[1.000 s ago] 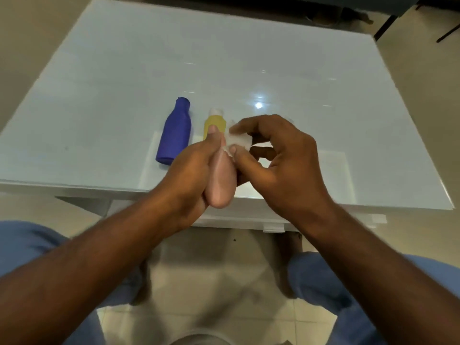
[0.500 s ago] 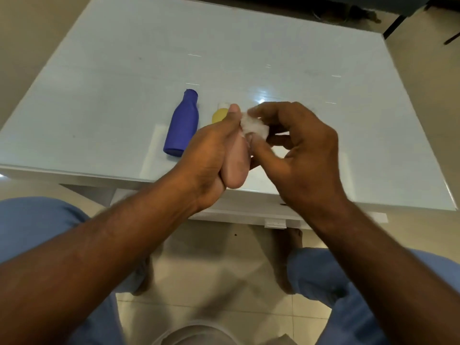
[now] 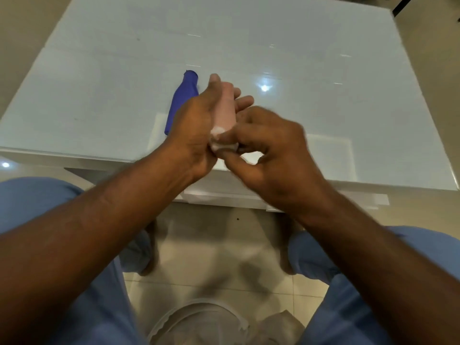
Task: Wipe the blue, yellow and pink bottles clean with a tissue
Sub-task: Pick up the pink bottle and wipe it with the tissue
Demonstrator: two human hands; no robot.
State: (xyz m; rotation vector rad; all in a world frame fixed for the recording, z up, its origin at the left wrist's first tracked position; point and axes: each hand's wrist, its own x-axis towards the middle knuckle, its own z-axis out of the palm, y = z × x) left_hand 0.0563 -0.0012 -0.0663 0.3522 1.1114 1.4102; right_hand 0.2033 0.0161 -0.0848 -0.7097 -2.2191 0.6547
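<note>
My left hand [image 3: 194, 128] grips the pink bottle [image 3: 225, 110], held above the near edge of the table with its neck pointing away from me. My right hand [image 3: 263, 150] pinches a crumpled white tissue [image 3: 221, 143] against the bottle's base end. The blue bottle [image 3: 183, 95] lies on its side on the table just left of my left hand, cap end away from me. The yellow bottle is hidden behind my hands.
The glossy white table [image 3: 99, 95] has its near edge running under my wrists. A dark table leg [image 3: 400, 6] shows at the far right. Below are my blue trouser legs [image 3: 37, 202], a tiled floor and a white round bin [image 3: 199, 319].
My right hand has slid the tissue from the bottle's neck end down to its base end. Both hands have shifted slightly, and the yellow bottle is now covered.
</note>
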